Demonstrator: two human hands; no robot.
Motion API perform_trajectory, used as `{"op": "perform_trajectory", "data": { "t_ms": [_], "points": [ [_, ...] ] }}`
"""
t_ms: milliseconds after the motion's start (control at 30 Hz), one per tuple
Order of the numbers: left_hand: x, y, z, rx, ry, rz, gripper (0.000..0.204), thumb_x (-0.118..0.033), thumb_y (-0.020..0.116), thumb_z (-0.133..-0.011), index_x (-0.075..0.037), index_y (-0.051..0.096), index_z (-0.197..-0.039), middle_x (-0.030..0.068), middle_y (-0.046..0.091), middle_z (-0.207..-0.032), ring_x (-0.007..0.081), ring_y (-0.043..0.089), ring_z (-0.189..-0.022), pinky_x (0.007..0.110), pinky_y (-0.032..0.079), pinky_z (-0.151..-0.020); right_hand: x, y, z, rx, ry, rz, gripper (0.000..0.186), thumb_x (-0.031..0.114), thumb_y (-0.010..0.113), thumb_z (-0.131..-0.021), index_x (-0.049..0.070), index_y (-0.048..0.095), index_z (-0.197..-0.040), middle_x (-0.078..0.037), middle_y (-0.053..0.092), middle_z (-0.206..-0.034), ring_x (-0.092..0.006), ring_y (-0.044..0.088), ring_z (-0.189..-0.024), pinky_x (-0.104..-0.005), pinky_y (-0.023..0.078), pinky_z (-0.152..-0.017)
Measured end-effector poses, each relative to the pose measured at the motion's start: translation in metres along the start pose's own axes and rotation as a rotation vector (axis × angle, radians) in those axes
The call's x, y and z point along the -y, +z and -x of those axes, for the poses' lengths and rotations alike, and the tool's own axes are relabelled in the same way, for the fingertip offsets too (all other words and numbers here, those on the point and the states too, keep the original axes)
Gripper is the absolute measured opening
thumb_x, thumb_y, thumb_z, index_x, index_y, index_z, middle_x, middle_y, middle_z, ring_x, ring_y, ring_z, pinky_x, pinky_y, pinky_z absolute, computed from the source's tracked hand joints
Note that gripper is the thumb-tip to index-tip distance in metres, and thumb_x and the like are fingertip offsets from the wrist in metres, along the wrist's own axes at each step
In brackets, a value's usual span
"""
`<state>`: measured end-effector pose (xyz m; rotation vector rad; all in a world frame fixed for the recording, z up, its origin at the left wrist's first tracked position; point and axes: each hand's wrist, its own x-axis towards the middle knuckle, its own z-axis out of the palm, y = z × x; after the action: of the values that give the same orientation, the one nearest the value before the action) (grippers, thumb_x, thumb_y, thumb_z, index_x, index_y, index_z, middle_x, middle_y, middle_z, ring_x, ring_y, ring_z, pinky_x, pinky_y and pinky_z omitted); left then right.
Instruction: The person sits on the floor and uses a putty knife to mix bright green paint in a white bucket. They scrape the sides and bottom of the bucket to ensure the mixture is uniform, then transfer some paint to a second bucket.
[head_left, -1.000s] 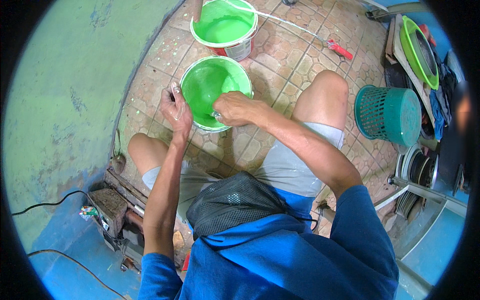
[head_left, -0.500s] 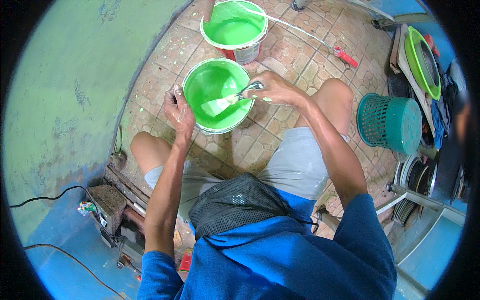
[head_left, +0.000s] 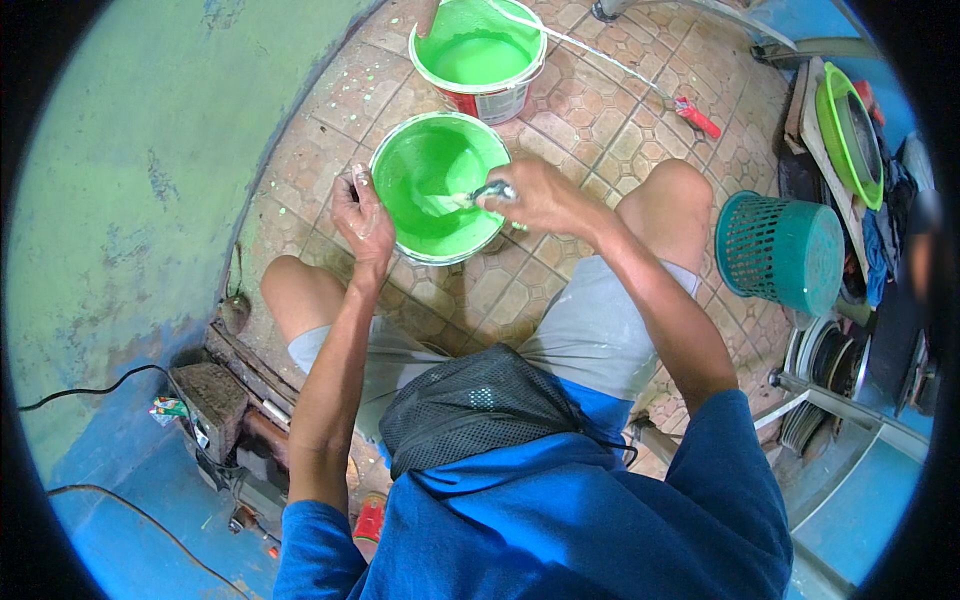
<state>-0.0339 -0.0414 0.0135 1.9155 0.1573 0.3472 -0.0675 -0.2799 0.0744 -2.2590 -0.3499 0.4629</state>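
Note:
A white-rimmed bucket [head_left: 385, 145] stands on the tiles between my knees, its inside coated with bright green paint [head_left: 425, 200]. My left hand [head_left: 362, 220] is closed against the bucket's left rim, fingers bent, with pale smears on the thumb. In my right hand [head_left: 545, 198] is a putty knife [head_left: 492, 192], gripped by its dark handle over the right side of the bucket. Its pale, paint-smeared blade points down and left into the bucket, partly hard to make out against the green. Green paint marks the edge of my right hand.
Beyond stands a second paint bucket [head_left: 490, 107], with a stick leaning in it. A roller frame with a red handle [head_left: 697, 117] stretches from it across the floor. A green basket [head_left: 790, 250] lies to the right, near stacked plates [head_left: 805, 400]. A painted wall [head_left: 130, 200] rises at left.
My right hand has moved slightly right and down, and the putty knife's blade now sits lower and less visible in the bucket. My left hand stays at the rim.

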Motion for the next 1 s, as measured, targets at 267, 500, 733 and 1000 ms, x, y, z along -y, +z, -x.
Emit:
{"op": "perform_trajectory", "data": {
  "t_ms": [267,500,733,1000],
  "points": [
    [-0.002,0.003,0.001,0.002,0.006,-0.011,0.03,-0.023,0.051,-0.095,0.002,0.054,-0.077,0.0042,0.051,-0.065,0.0099,0.042,-0.062,0.029,0.04,-0.056,0.024,0.026,0.019,0.2,-0.243,0.161,0.02,0.014,0.064,-0.078,-0.004,0.063,-0.088,-0.023,0.061,-0.076,-0.0387,0.061,-0.076,-0.0469,0.048,-0.068],
    [-0.002,-0.003,0.003,0.002,0.005,-0.022,0.029,-0.023,0.052,-0.095,0.001,0.053,-0.078,0.002,0.049,-0.064,0.0089,0.04,-0.061,0.029,0.038,-0.055,0.027,-0.019,0.003,0.3,-0.292,0.109,0.022,0.017,0.064,-0.079,-0.003,0.062,-0.088,-0.023,0.06,-0.073,-0.0365,0.061,-0.075,-0.0447,0.047,-0.07],
    [-0.011,-0.002,0.007,0.012,0.046,0.001,0.028,-0.021,0.052,-0.095,0.0,0.051,-0.076,0.0002,0.045,-0.062,0.0076,0.037,-0.06,0.027,0.036,-0.053,-0.009,-0.019,0.005,0.267,-0.156,0.119,0.023,0.019,0.06,-0.08,-0.004,0.061,-0.083,-0.025,0.057,-0.071,-0.038,0.059,-0.073,-0.045,0.045,-0.069],
    [-0.004,0.0,0.007,0.005,0.009,-0.015,0.028,-0.021,0.054,-0.094,0.0,0.051,-0.075,0.001,0.044,-0.059,0.0089,0.036,-0.056,0.029,0.035,-0.05,0.023,0.009,0.003,0.249,-0.2,0.255,0.021,0.014,0.064,-0.074,-0.005,0.061,-0.084,-0.026,0.061,-0.075,-0.0398,0.061,-0.076,-0.0458,0.047,-0.07]
  ]
}}
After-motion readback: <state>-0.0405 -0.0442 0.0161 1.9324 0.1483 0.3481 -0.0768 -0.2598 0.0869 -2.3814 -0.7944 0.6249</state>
